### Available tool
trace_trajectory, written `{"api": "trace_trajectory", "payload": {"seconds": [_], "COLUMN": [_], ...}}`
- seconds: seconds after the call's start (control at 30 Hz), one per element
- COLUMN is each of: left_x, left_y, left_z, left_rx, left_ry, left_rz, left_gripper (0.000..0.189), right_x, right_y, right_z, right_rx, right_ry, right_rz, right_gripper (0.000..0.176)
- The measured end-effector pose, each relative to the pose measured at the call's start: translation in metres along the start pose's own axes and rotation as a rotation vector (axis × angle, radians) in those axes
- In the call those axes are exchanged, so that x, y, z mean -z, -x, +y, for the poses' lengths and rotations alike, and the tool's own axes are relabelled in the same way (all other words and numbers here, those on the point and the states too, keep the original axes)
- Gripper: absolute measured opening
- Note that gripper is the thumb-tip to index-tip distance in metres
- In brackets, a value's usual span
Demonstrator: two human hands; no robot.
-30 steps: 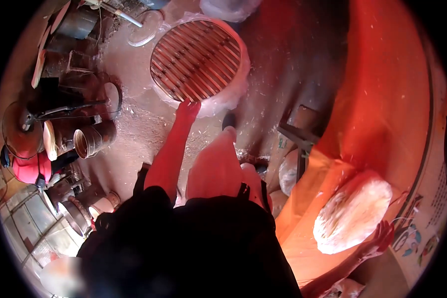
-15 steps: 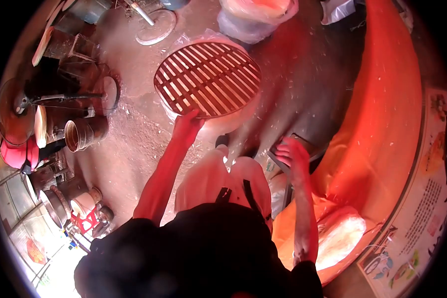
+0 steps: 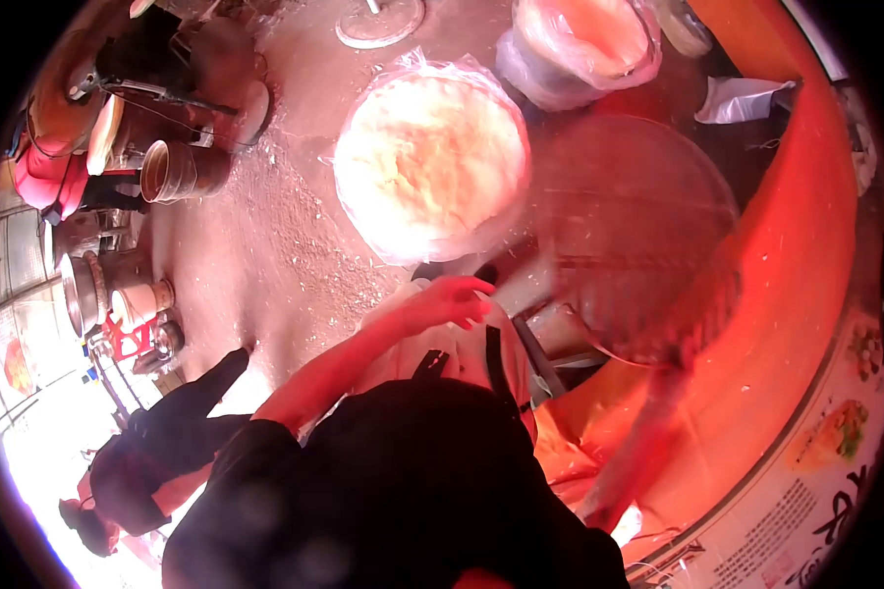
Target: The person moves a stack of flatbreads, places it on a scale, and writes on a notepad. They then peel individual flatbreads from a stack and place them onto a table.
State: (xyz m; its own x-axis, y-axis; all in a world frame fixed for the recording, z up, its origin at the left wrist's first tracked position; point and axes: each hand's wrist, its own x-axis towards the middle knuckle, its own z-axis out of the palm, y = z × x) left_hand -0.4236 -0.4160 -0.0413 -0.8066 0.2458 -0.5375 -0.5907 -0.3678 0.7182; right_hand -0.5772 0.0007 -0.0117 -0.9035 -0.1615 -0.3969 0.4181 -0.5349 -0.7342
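A round slatted rack [image 3: 638,231], smeared by motion, is tilted on my right side, over the edge of the orange sheet. My right hand [image 3: 672,365] grips its near rim; the fingers are blurred. My left hand [image 3: 459,302] is in front of my lap, holding nothing, its fingers loosely bent and apart. Just beyond it stands a round tub lined with clear plastic [image 3: 349,201], and the pale, brightly lit mass inside it [image 3: 432,157] now shows from above. What that mass is, I cannot make out.
A second plastic-lined tub [image 3: 550,86] stands further off. Orange sheeting [image 3: 771,285] curves along the right, beside a printed banner [image 3: 796,471]. To the left are a metal bucket [image 3: 162,172] and a fan. Another person [image 3: 152,456] is at lower left.
The slatted rack has gone from the tub's top, in my left hand, to my right side, in my right hand. My left hand has let go and drawn back. A person has appeared at lower left.
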Motion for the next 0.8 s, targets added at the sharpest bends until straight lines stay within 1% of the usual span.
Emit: {"api": "trace_trajectory", "payload": {"seconds": [0.03, 0.07, 0.1, 0.13, 0.17, 0.2, 0.27, 0.3, 0.33, 0.37, 0.4, 0.43, 0.47, 0.5, 0.53, 0.57, 0.6, 0.63, 0.67, 0.7, 0.73, 0.77, 0.8], "left_x": [0.014, 0.023, 0.034, 0.053, 0.066, 0.085, 0.114, 0.131, 0.153, 0.170, 0.182, 0.195, 0.198, 0.192, 0.184, 0.180, 0.185, 0.174, 0.162, 0.161, 0.154, 0.156, 0.155], "left_y": [-0.007, -0.012, -0.012, -0.012, -0.010, -0.008, 0.000, 0.000, 0.003, 0.007, 0.009, 0.002, -0.005, -0.008, -0.014, -0.021, -0.030, -0.033, -0.035, -0.039, -0.044, -0.049, -0.051], "left_z": [-0.016, -0.027, -0.031, -0.038, -0.038, -0.053, -0.063, -0.072, -0.082, -0.096, -0.114, -0.137, -0.152, -0.147, -0.144, -0.156, -0.162, -0.144, -0.122, -0.121, -0.125, -0.123, -0.125], "left_rx": [-0.080, -0.068, -0.152, -0.114, -0.077, -0.129, -0.116, 0.004, 0.116, 0.075, 0.030, 0.028, 0.031, 0.065, 0.105, 0.025, -0.056, 0.036, 0.126, 0.024, -0.070, -0.039, -0.097], "left_ry": [0.021, -0.020, -0.045, -0.012, 0.051, 0.131, 0.170, 0.052, -0.064, 0.122, 0.309, 0.413, 0.519, 0.532, 0.545, 0.619, 0.688, 0.701, 0.716, 0.771, 0.820, 0.775, 0.707], "left_rz": [0.038, 0.213, 0.307, 0.424, 0.569, 0.712, 0.999, 1.118, 1.246, 1.241, 1.221, 1.241, 1.250, 1.242, 1.226, 1.124, 1.021, 1.017, 1.005, 0.953, 0.893, 0.923, 0.910], "left_gripper": [0.040, 0.035, 0.031, 0.031, 0.032, 0.033, 0.036, 0.032, 0.029, 0.026, 0.022, 0.024, 0.027, 0.031, 0.035, 0.037, 0.039, 0.037, 0.035, 0.034, 0.033, 0.027, 0.022], "right_x": [0.039, 0.035, 0.067, 0.106, 0.125, 0.144, 0.254, 0.247, 0.321, 0.397, 0.457, 0.375, 0.255, 0.301, 0.341, 0.382, 0.358, 0.335, 0.324, 0.317, 0.310, 0.306, 0.303], "right_y": [-0.003, 0.012, 0.012, 0.005, 0.000, -0.006, -0.020, -0.014, -0.031, -0.048, -0.062, -0.063, -0.061, -0.063, -0.080, -0.097, -0.104, -0.104, -0.110, -0.117, -0.124, -0.129, -0.133], "right_z": [-0.028, -0.062, -0.080, -0.098, -0.107, -0.114, -0.125, -0.121, -0.119, -0.117, -0.114, -0.112, -0.107, -0.102, -0.101, -0.100, -0.108, -0.118, -0.123, -0.124, -0.124, -0.126, -0.125], "right_rx": [0.098, 0.118, 0.236, 0.352, 0.385, 0.412, 0.481, 0.550, 0.508, 0.472, 0.441, 0.413, 0.397, 0.358, 0.296, 0.264, 0.120, -0.039, 0.015, 0.085, 0.112, 0.127, 0.142], "right_ry": [-0.001, 0.079, 0.005, -0.075, -0.169, -0.265, 0.031, 0.246, 0.096, -0.061, -0.218, -0.349, -0.473, -0.412, -0.197, 0.026, -0.282, -0.575, -0.521, -0.440, -0.394, -0.374, -0.359], "right_rz": [-0.018, 0.285, 0.262, 0.236, 0.329, 0.422, 0.334, 0.232, 0.239, 0.251, 0.270, 0.545, 0.824, 0.564, 0.423, 0.280, 0.122, -0.033, 0.097, 0.210, 0.263, 0.290, 0.308], "right_gripper": [0.028, 0.028, 0.028, 0.029, 0.028, 0.027, 0.025, 0.025, 0.026, 0.027, 0.029, 0.032, 0.036, 0.037, 0.038, 0.040, 0.039, 0.039, 0.038, 0.037, 0.037, 0.036, 0.035]}}
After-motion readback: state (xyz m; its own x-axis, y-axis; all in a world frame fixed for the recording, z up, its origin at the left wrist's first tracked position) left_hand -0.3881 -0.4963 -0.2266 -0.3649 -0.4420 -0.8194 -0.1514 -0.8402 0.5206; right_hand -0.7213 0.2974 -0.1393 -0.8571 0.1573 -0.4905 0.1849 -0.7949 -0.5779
